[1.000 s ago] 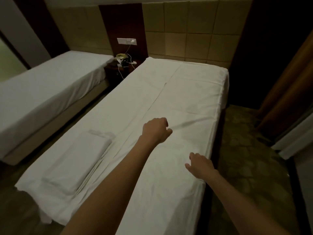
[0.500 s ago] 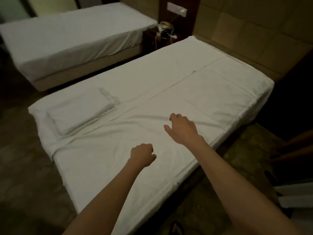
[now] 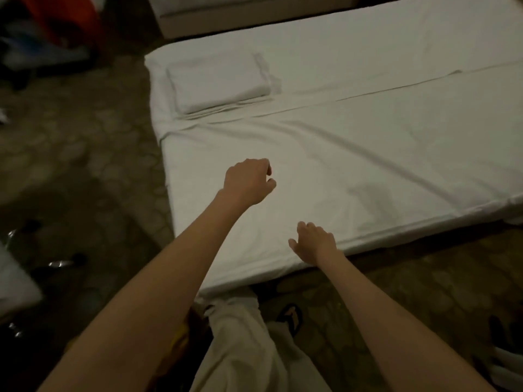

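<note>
A bed with a white sheet [image 3: 368, 165] fills the middle and right of the head view. A folded white cloth [image 3: 218, 80] lies on the sheet near the bed's far left corner. My left hand [image 3: 249, 181] hovers over the sheet near the bed's foot, fingers loosely curled and holding nothing. My right hand [image 3: 314, 241] is at the near edge of the mattress, fingers relaxed and spread, holding nothing. I cannot tell whether either hand touches the sheet.
Patterned carpet [image 3: 85, 165] surrounds the bed. A second bed's base [image 3: 240, 21] shows at the top. My trouser leg [image 3: 246, 343] and a dark sandal [image 3: 291, 318] are at the bed's near edge. Dark clutter and red fabric [image 3: 65, 21] sit at upper left.
The view swung left and down toward the foot of the bed. My right hand drew back from mid-sheet to the near mattress edge; my left hand moved forward, fingers still curled.
</note>
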{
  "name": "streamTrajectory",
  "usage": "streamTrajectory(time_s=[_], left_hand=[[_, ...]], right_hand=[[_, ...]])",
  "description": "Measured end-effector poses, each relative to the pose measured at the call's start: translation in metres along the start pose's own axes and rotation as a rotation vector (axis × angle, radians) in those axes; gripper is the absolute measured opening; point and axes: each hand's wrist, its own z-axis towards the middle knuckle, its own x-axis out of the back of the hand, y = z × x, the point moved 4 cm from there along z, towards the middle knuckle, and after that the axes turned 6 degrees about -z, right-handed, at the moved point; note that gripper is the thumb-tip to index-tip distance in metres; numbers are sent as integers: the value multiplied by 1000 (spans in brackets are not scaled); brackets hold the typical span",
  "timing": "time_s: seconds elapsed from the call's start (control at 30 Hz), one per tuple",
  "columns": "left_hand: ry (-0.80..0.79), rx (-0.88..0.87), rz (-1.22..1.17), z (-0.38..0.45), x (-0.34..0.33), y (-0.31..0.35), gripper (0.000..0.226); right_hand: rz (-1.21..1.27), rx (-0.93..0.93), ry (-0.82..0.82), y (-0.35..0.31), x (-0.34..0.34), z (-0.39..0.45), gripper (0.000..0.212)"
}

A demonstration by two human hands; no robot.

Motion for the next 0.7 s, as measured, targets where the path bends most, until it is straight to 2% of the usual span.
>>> streamTrajectory(time_s=[0.17,0.3,0.53,0.6,0.7], left_hand=[[-107,178,-19,-23,-33,-91,33],[-195,227,4,-18,-67,-154,33],[-204,337,-85,-37,-126,-208,32],[-214,370,-91,-48,-145,-220,31],[-158,461,-127,-71,-164,-243,31]], right_hand=[[-18,87,85,-42,7,33,43],[21,94,127,-74,7,71,43],[86,232,251,-145,25,118,42],[100,270,246,-157,11,129,41],[56,333,159,-168,-45,140,42]])
